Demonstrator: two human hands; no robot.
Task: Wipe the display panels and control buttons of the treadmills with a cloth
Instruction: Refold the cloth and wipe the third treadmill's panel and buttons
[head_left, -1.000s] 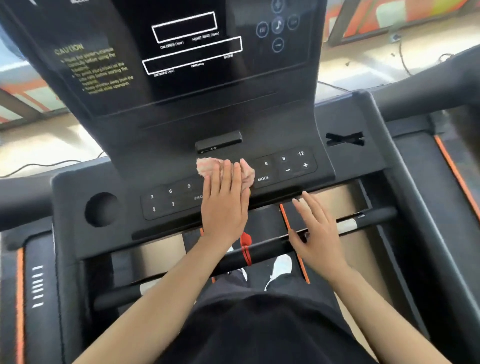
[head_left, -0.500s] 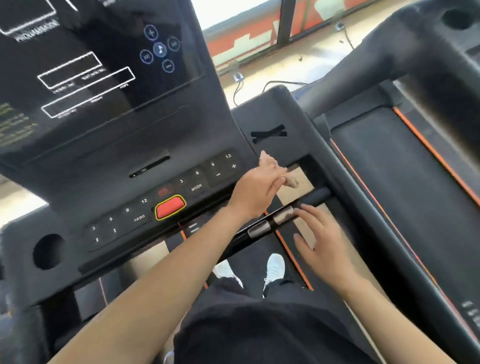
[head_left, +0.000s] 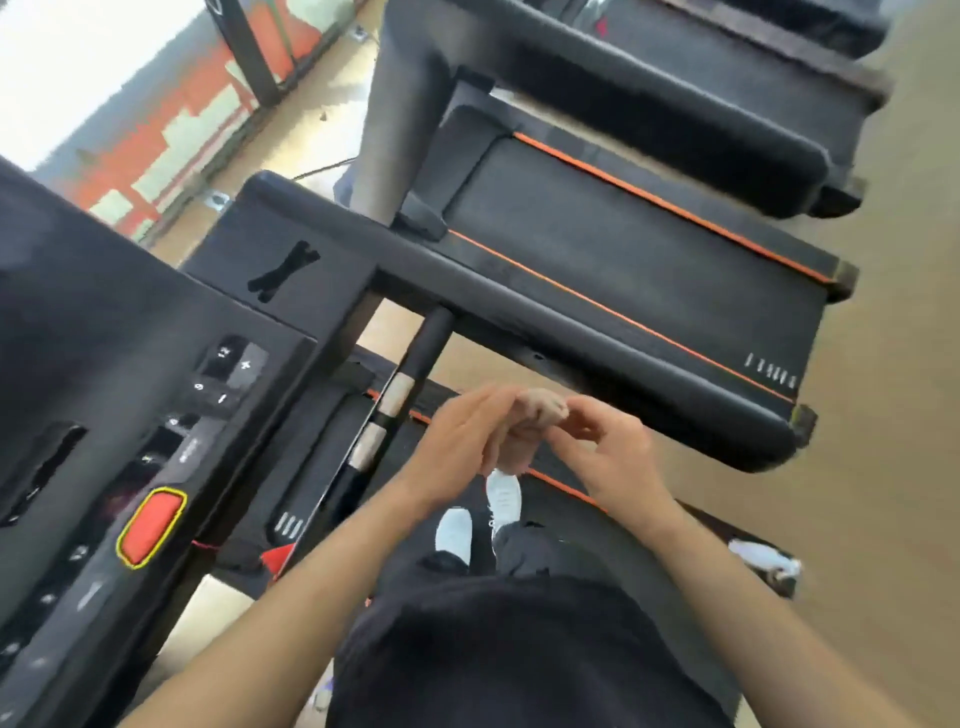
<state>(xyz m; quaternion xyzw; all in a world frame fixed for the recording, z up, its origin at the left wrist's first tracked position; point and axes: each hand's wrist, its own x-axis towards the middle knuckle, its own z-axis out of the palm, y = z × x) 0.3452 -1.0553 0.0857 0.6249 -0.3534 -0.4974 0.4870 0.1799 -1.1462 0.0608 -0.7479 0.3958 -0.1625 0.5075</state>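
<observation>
Both hands meet in front of the person's chest, away from the console. The left hand (head_left: 467, 436) is curled round the pink cloth (head_left: 535, 410), and the right hand (head_left: 608, 452) pinches the cloth's upper end with its fingertips, so both grip it. The cloth is bunched into a short roll between them; its long axis runs roughly up and down in the view, one end poking out above the left hand's fingers, the other hanging below the palm, though blur hides its exact edges.

Half a second ago the left hand held the cloth at the right end of the control buttons (head_left: 223, 374) while the right hand lay on the handlebar (head_left: 395, 400); now both have come off the treadmill and the view has swung to the right. The red stop button (head_left: 151, 526) sits lower left on the console (head_left: 104, 332). A neighbouring treadmill belt (head_left: 623, 249) with orange stripes lies beyond the hands
</observation>
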